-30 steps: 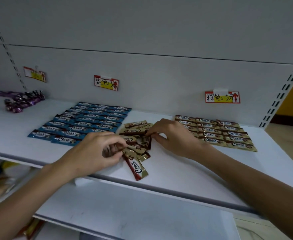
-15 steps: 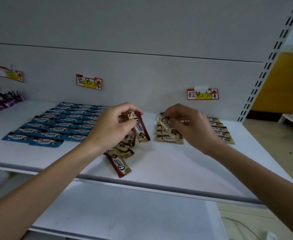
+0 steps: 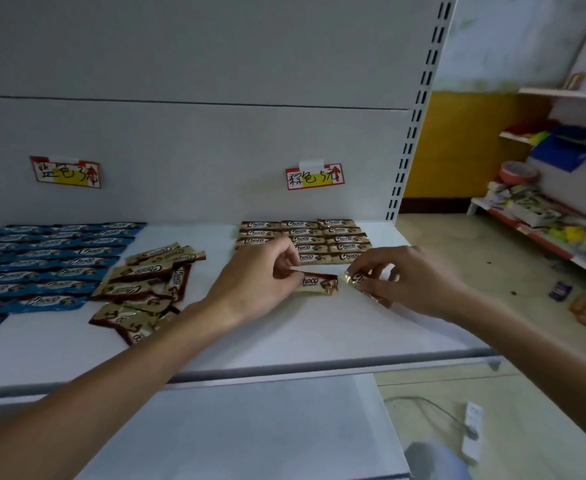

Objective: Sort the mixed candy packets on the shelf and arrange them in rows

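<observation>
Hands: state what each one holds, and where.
Left hand pinches a brown Choco packet by its left end; right hand grips a second packet just behind its exposed left end.

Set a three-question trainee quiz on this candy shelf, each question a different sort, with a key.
1. True or false: the left hand holds a blue packet.
2. Where does the loose pile lie? A: between the blue rows and the brown rows. B: right of the brown rows. C: left of the blue rows.
3. How many hands hold a packet?

Key
1. False: it pinches a brown packet.
2. A.
3. Two: the right hand pinches a brown one too.
</observation>
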